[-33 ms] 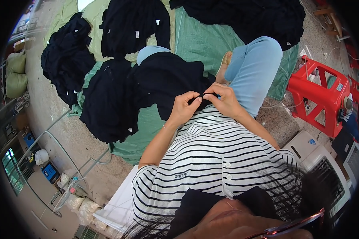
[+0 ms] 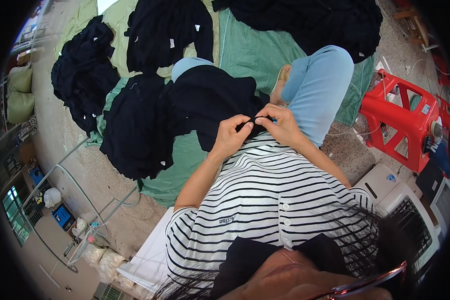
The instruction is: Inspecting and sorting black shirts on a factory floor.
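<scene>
A dark navy garment (image 2: 210,100) lies across my lap, its edge drawn up toward my waist. My left hand (image 2: 230,134) pinches that edge between thumb and fingers. Close beside it, my right hand (image 2: 279,125) pinches the same edge, the fingertips of both hands nearly meeting. Whether anything small sits between the fingertips is too small to make out. The garment's far side touches a heap of dark clothing (image 2: 137,127) on my left.
More dark garments lie in piles at the far left (image 2: 82,75), ahead (image 2: 165,35) and far right (image 2: 315,22), on green sheeting (image 2: 250,40). A red plastic stool (image 2: 400,120) lies tipped on my right, near a pale appliance (image 2: 400,195). A metal tube frame (image 2: 85,195) stands at left.
</scene>
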The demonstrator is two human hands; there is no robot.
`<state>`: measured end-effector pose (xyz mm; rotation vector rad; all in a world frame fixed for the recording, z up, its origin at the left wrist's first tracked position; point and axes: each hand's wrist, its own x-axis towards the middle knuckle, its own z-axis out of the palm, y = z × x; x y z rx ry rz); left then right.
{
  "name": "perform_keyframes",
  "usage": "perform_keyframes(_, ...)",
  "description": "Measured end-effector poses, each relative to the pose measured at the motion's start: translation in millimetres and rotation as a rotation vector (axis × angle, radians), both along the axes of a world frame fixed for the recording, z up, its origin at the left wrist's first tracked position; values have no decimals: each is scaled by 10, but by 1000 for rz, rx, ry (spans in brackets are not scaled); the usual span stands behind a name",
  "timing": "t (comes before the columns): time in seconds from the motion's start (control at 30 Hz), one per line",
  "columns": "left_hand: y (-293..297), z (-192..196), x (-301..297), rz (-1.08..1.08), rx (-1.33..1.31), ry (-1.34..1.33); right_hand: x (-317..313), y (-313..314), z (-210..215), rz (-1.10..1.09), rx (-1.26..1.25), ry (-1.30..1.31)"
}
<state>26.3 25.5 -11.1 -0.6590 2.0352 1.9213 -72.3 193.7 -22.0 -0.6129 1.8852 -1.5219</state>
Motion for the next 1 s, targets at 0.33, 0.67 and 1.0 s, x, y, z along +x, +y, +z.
perform_keyframes(0.33,29,-2,10,225,275,-68,-60,-35,-111,46,-257,-816)
perform_keyframes(0.67,-246,-148,-152,-123,408,-369,142,-162,273,196,-89,653)
perform_keyframes(1.0,-79,70,-266,221,619,-383,138,-169,210,142,-13,702)
